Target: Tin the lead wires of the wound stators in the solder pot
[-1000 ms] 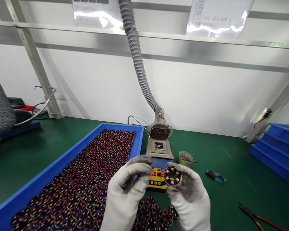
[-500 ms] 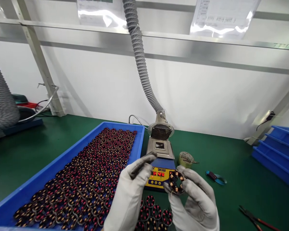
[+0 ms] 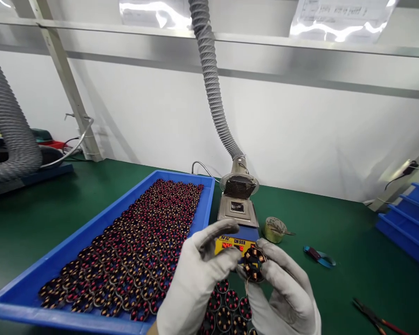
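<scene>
In my gloved right hand is a small wound motor stator, a dark ring with copper coils, pinched between thumb and fingers and tilted toward me. My gloved left hand is just to its left, index finger and thumb apart. The left thumb tip comes close to the ring's edge; whether they touch I cannot tell. Behind both hands stands a yellow and blue solder pot with a lit red display, partly covered by my left hand. More stators lie on the bench below, between my wrists.
A long blue tray full of stators fills the left side. A grey extraction hose hangs over the pot. To the right are a small tin, a blue strap, pliers and stacked blue trays.
My left hand has moved right, toward the stator, and its finger and thumb have spread. The right hand still holds the stator. The view has shifted slightly.
</scene>
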A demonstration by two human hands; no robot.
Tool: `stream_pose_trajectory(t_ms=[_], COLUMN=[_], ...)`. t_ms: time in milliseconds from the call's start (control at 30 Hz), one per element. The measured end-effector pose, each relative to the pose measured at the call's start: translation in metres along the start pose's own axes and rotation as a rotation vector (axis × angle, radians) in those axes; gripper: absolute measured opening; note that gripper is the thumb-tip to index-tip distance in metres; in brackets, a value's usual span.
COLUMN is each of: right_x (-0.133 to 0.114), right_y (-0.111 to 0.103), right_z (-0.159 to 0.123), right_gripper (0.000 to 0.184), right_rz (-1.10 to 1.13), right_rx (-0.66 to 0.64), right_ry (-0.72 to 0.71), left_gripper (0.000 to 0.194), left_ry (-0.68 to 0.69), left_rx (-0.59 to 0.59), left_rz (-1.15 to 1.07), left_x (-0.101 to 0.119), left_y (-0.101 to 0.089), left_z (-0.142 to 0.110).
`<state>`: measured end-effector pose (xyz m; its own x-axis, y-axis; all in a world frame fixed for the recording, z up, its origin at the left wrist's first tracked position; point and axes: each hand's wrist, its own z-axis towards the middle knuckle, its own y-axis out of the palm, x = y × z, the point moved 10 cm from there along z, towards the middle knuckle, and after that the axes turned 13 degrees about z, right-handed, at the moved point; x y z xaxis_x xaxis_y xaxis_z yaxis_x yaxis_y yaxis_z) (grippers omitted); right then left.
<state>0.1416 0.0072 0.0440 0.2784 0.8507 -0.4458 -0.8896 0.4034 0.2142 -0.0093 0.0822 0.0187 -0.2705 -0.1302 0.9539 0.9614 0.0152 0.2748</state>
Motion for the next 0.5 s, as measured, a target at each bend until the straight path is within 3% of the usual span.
stream_pose_trajectory(t_ms=[67, 233, 300, 400, 433, 500], right_x=[-0.002, -0.007, -0.003, 0.008, 0.014, 0.031], right_y=[0.001, 0.01, 0.009, 0.01, 0.01, 0.008], right_z=[0.0, -0.001, 0.0, 0.001, 0.001, 0.002], right_gripper=[0.047, 0.043, 0.037, 0.035, 0.037, 0.037], right_rz=[0.008, 0.009, 0.038, 0.158, 0.218, 0.328], right_rx=[-0.033, -0.178, -0.166, -0.16, -0.166, -0.175], right_ry=[-0.045, -0.107, -0.022, 0.169, 0.24, 0.403], left_gripper=[0.024, 0.017, 0.018, 0.015, 0.015, 0.014], left_ry=[-0.074, -0.115, -0.065, 0.02, 0.036, 0.065], left_rx=[-0.049, -0.014, 0.08, 0.311, 0.352, 0.323], left_rz=[0.005, 0.028, -0.012, 0.027, 0.085, 0.3], left_x=[-0.009, -0.018, -0.01, 0.009, 0.014, 0.02], left_y=[0.007, 0.007, -0.004, -0.035, -0.044, -0.054], left_z=[-0.001, -0.001, 0.002, 0.001, -0.001, -0.003])
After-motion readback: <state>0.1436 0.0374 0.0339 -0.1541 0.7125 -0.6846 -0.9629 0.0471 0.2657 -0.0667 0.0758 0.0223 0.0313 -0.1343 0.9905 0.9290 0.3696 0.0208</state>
